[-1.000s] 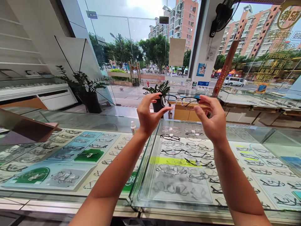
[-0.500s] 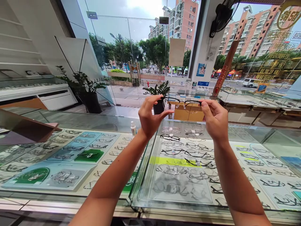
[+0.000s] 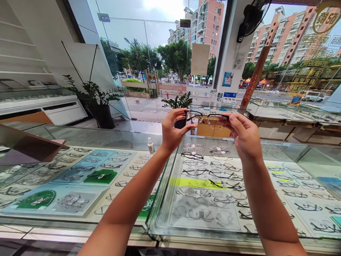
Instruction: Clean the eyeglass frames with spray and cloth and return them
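Note:
A pair of eyeglasses (image 3: pixel 205 116) with dark upper rims and clear lenses is held up above the glass counter, front facing away from or toward the window; I cannot tell which. My left hand (image 3: pixel 173 129) has its fingertips at the left end of the frame, its thumb stretched out lower down. At the other end, my right hand (image 3: pixel 246 133) pinches the corner between thumb and fingers. One dark temple shows behind the left lens. Beneath the hands, rows of spectacle frames (image 3: pixel 192 155) lie inside the glass display case (image 3: pixel 166 213).
A small white bottle (image 3: pixel 151 145) stands on the counter left of my left hand. A brown panel (image 3: pixel 32 142) juts in at the left. Potted plants (image 3: pixel 102 115) stand by the glass front. Further counters (image 3: pixel 287 117) are at the back right, and a wall fan (image 3: pixel 252 21) hangs above.
The eyeglasses have tilted, so a temple and the lower lens edges show more. My left hand has shifted slightly right; my right hand has turned a little at the wrist.

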`<state>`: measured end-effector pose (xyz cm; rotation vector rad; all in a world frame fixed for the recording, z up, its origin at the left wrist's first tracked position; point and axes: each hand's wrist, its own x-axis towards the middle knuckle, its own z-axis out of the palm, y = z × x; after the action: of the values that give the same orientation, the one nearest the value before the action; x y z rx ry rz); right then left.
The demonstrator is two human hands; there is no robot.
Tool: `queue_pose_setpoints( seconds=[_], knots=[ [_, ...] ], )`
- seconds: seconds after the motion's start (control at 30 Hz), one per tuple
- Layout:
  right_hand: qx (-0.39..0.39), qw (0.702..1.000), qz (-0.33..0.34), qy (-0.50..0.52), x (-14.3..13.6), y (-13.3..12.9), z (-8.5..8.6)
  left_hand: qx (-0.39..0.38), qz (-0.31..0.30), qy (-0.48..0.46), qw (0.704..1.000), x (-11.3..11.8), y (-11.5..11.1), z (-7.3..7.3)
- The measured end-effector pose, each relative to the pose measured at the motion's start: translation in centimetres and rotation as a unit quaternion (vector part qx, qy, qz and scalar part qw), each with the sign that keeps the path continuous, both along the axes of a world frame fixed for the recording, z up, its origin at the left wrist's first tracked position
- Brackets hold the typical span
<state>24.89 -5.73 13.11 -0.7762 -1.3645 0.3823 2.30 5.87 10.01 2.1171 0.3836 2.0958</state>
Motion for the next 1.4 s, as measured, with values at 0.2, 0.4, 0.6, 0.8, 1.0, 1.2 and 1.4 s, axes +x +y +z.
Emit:
queue_pose_setpoints(
  seconds=[0.2,0.4,0.6,0.8,1.0,1.2,1.4],
  knots=[
    [-0.023,0.999,0.013,-0.027,0.5,0.4,-0.1,-0.014,0.017,0.007,1.000,0.0,-0.1,0.0],
    [0.005,0.995,-0.061,-0.076,1.0,0.3,0.0,0.027,0.053,0.103,0.993,-0.8,-1.0,1.1],
    [0.020,0.968,-0.099,-0.232,0.4,0.1,0.0,0.091,0.073,0.206,0.972,-0.9,-2.4,2.0],
    [-0.002,0.962,-0.087,-0.259,0.8,0.4,-0.3,0.078,0.072,0.226,0.968,-1.1,-3.3,2.5],
    [-0.049,0.969,0.001,-0.242,1.0,0.9,-0.4,0.007,-0.022,0.216,0.976,-1.5,-3.6,2.9],
    [-0.170,0.960,0.157,-0.157,0.9,1.5,-0.5,-0.069,-0.150,0.203,0.965,-1.7,-3.2,2.6],
    [-0.202,0.955,0.193,-0.101,0.4,1.9,-0.8,-0.067,-0.183,0.209,0.958,-1.7,-2.3,2.4]
  ],
)
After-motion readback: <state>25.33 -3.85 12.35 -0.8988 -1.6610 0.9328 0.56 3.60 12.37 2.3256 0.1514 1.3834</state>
